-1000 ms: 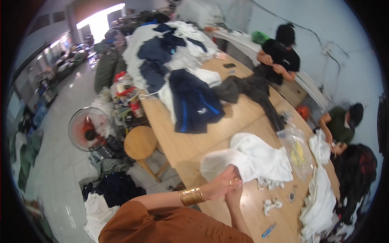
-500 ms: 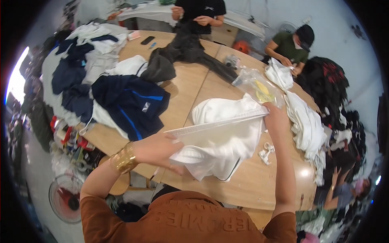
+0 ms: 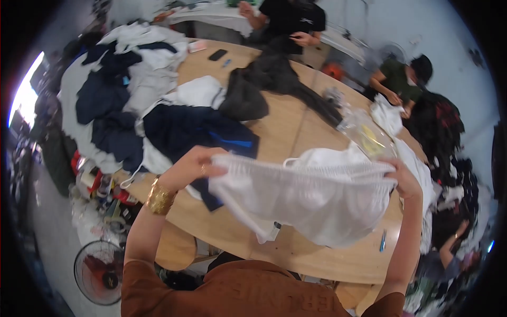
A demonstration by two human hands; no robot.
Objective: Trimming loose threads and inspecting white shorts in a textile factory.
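Observation:
A white garment with a gathered elastic waistband (image 3: 317, 206) hangs stretched out between my hands, above the near part of the table. My left hand (image 3: 198, 166) grips the left end of the waistband, and a gold cuff circles that wrist. At the other end, my right hand (image 3: 405, 178) has its fingers closed on the band. A small dark-and-white tag (image 3: 275, 228) shows at the garment's lower edge. Beyond the waistband lies more white cloth (image 3: 332, 157); whether it belongs to the same garment I cannot tell.
Navy clothing (image 3: 185, 129) with blue trim and other garments pile up on the wooden table's (image 3: 285, 119) left. A dark grey garment (image 3: 245, 95) and a clear plastic bag (image 3: 369, 134) lie farther back. Blue snips (image 3: 383, 240) rest near right. Two people work across the table; a fan (image 3: 99, 272) stands lower left.
Both hands have risen and spread apart, pulling the waistband wide and lifting the garment. My right hand went right; the blue snips now show. The whole view has shifted.

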